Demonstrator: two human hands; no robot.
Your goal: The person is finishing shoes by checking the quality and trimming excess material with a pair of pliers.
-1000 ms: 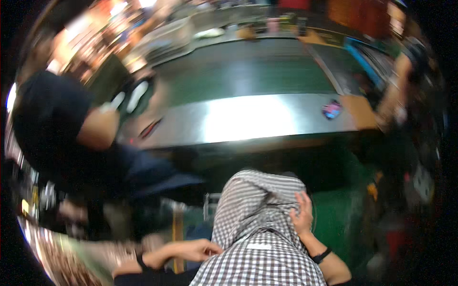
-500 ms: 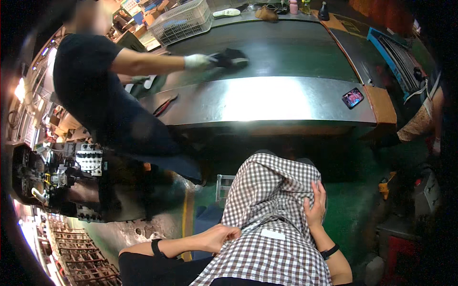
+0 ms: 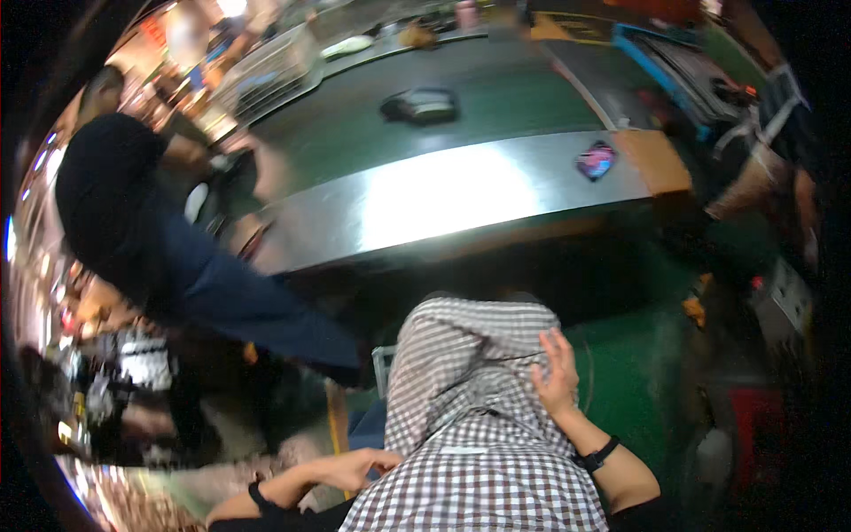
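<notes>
My left hand (image 3: 359, 467) rests at my left hip against the brown-and-white checked apron (image 3: 470, 492). Its fingers are loosely curled, and nothing shows in them, though their inner side is hidden. Over my right thigh, my right hand (image 3: 557, 377) lies on the checked cloth with fingers spread, holding nothing. Beyond my knees, a dark shoe-like piece (image 3: 424, 105) with a pale band lies on the green belt (image 3: 523, 102), out of reach of both hands. A phone with a lit screen (image 3: 596, 160) sits on the shiny metal ledge (image 3: 452, 191).
At the left, a co-worker in dark clothes (image 3: 191, 257) leans by the bench. A white plastic crate (image 3: 270, 75) and a pale sole (image 3: 347, 46) stand at the back. A blue-edged rack (image 3: 674, 75) is at the far right, near another person's arm (image 3: 753, 177).
The co-worker's gloved hand has let go of the dark piece and drawn back left. The whole view has shifted and blurred. My hands keep their places on my lap.
</notes>
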